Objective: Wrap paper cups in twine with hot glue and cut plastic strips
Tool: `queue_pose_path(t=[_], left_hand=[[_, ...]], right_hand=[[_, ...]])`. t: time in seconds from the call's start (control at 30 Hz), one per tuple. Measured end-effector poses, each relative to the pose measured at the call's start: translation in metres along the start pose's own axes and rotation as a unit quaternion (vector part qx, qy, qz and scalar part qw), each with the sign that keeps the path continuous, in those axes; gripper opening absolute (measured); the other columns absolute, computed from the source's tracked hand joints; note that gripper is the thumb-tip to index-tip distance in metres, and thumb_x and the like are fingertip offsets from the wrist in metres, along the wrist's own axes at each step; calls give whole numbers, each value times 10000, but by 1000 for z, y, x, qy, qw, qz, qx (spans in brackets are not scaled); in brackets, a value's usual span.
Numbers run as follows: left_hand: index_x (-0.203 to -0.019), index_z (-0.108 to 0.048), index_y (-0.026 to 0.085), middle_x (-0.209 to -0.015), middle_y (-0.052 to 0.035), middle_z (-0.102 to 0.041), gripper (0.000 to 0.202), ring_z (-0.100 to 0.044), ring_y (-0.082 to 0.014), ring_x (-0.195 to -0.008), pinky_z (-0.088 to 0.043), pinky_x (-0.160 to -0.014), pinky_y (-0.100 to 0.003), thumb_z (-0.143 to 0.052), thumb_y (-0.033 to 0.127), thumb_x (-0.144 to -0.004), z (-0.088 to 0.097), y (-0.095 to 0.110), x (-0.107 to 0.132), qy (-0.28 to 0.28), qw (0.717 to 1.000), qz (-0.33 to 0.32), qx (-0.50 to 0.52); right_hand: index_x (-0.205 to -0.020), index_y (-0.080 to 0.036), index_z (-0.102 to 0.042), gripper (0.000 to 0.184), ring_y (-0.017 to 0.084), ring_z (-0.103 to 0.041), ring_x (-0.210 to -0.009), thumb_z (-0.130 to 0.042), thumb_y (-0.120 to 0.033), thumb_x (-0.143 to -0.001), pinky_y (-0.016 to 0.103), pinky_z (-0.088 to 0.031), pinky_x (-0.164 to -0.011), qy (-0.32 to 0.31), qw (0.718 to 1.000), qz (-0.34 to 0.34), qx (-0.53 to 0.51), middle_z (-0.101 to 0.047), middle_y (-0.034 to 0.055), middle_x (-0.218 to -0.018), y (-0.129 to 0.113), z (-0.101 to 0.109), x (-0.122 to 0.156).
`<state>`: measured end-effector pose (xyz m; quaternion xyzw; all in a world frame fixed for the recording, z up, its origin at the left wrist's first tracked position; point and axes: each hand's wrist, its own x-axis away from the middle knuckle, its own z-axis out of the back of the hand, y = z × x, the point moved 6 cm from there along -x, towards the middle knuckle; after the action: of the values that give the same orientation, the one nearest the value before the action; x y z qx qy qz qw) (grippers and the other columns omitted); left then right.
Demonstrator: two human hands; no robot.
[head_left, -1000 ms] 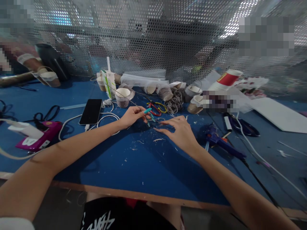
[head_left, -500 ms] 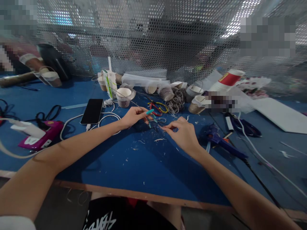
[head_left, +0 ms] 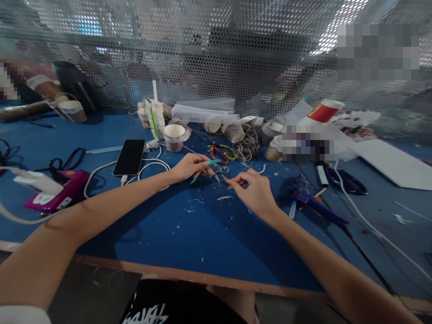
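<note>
Over the middle of the blue table, my left hand (head_left: 193, 167), with long turquoise nails, is closed with its fingertips on a thin grey cord (head_left: 221, 170). The cord makes a small loop between my two hands. My right hand (head_left: 254, 191) pinches the cord's end between thumb and forefinger, just right of the left fingertips. Beyond my hands lie pliers (head_left: 222, 154) with red and yellow handles. Next to them is a tangled bundle of similar grey cord (head_left: 248, 141). A small cup (head_left: 174, 137) with a white inside stands behind my left hand.
On the left are a phone (head_left: 130, 157) with a white cable and a purple power strip (head_left: 59, 191). To the right lie a blue glue gun (head_left: 313, 204), dark-handled scissors (head_left: 349, 180) and a white board (head_left: 400, 162). A perforated metal screen (head_left: 189, 54) rises behind the table.
My left fingers have turned and moved slightly right, closer to my right hand. The cord that stretched back across the cup now bends into a loop between my hands.
</note>
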<state>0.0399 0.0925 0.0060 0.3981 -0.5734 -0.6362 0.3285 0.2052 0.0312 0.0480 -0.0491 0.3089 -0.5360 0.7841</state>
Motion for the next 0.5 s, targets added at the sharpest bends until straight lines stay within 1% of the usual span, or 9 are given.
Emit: queue_pose_path(t=[0.07, 0.13, 0.2, 0.27, 0.3, 0.4, 0.5], left_hand=[[-887, -688, 79, -701, -51, -717, 234, -481, -14, -442, -461, -574, -185, -620, 296, -835, 1, 0, 0, 14, 1000, 9, -1], [-942, -680, 76, -646, -36, -693, 285, -480, -26, -455, -425, -517, -168, -624, 333, -832, 1, -1, 0, 13, 1000, 14, 10], [-973, -674, 66, -602, -26, -672, 366, -405, -22, -402, -391, -461, -168, -598, 399, -841, -1, -2, -1, -4, 1000, 10, 24], [-999, -670, 53, -552, -22, -649, 468, -327, -23, -357, -360, -419, -174, -539, 480, -859, -2, -1, -1, -19, 999, 3, 37], [-1025, -663, 47, -520, -19, -632, 521, -318, -28, -345, -343, -404, -176, -503, 517, -867, -2, -1, 0, -21, 999, -2, 41], [-1136, -614, 32, -416, 5, -552, 651, -352, -56, -318, -287, -367, -179, -399, 592, -883, -2, 3, 2, -16, 999, -16, 43], [-1226, -558, 23, -350, 43, -458, 697, -335, -66, -292, -245, -352, -184, -312, 593, -911, -2, 7, 5, -12, 1000, -12, 22]], right_hand=[[-537, -199, -602, 243, 132, -518, -513, -627, -237, -776, 265, -379, -538, -1, 1000, -1, 1, -581, 11, -544, 0, 0, 0], [-532, -199, -592, 247, 133, -519, -512, -624, -239, -773, 267, -380, -543, 3, 1000, -5, 6, -582, 10, -540, 1, 0, 0], [-535, -199, -592, 247, 136, -525, -517, -620, -247, -776, 270, -385, -548, 9, 1000, -11, 9, -587, 13, -539, 3, 1, 0], [-542, -200, -598, 245, 141, -533, -528, -617, -258, -779, 273, -392, -551, 9, 1000, -12, 8, -597, 18, -546, 4, 0, 0], [-545, -201, -600, 243, 142, -535, -531, -617, -262, -779, 273, -395, -550, 8, 1000, -12, 7, -601, 20, -549, 4, 0, 0], [-539, -201, -596, 245, 143, -533, -528, -633, -267, -772, 274, -395, -549, 7, 1000, -13, 8, -600, 18, -542, 5, -1, 1], [-537, -203, -590, 254, 145, -531, -530, -631, -269, -779, 277, -391, -557, 6, 1000, -10, 13, -596, 12, -534, 5, -2, 1]])
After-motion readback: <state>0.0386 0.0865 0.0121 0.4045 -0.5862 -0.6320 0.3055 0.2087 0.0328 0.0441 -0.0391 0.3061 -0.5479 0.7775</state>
